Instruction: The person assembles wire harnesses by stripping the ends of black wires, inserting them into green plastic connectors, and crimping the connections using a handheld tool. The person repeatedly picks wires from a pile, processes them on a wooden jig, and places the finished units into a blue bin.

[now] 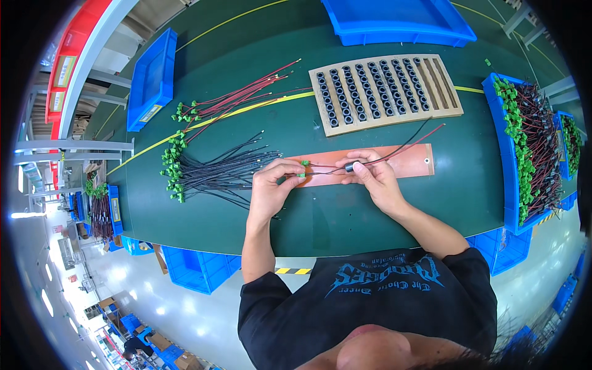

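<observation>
**Ring on the wire pair**

At the middle of the green surface (320,209), over a long orange-brown board (407,161), both hands work one wire pair (404,145). The left hand (271,185) has its grip closed on the end with the small green connector (302,174), pinched between thumb and fingertips. The right hand (373,179) has its grip closed on a small dark ring (351,166) that sits on the wires; the red and black strands run out from it toward two o'clock and end free above the board.

At twelve to one o'clock lies a wooden tray (385,92) with rows of the same dark rings; its rightmost slots look empty. At nine o'clock lies a bundle of black wires (216,172) with green connectors, and at ten to eleven o'clock a bundle of red wires (240,95). A blue bin (515,185) at three o'clock holds many wire sets with green connectors. Other blue bins stand at the far edge.

To do the step well, I judge that the left hand should keep the connector end steady and the wires taut and parallel, so that the ring slides without snagging. The right fingers should hold the ring by its rim, leaving the bore free. Whether the ring is already at its final place cannot be told.
</observation>
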